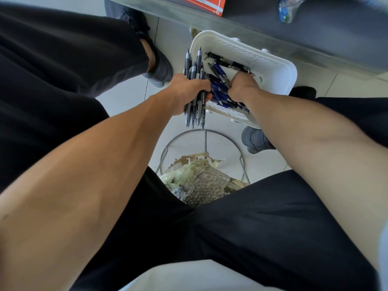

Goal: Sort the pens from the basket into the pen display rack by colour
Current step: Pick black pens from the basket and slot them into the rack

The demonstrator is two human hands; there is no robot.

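A white slotted basket (270, 59) rests on the tiled floor below me, holding several blue pens (219, 71) and a black pen (226, 60). My left hand (186, 89) is closed around a bundle of grey pens (194, 70) that stick out above and below the fist, just left of the basket's rim. My right hand (241, 86) reaches down into the basket among the blue pens; its fingers are hidden, so whether it grips one is unclear. No pen display rack is in view.
A wire-framed bin (204, 169) with crumpled paper and bubble wrap stands between my knees. My shoes (255, 140) flank the basket. A shelf edge (241, 15) with an orange box (203, 3) runs across the top. Another shoe (159, 66) sits left.
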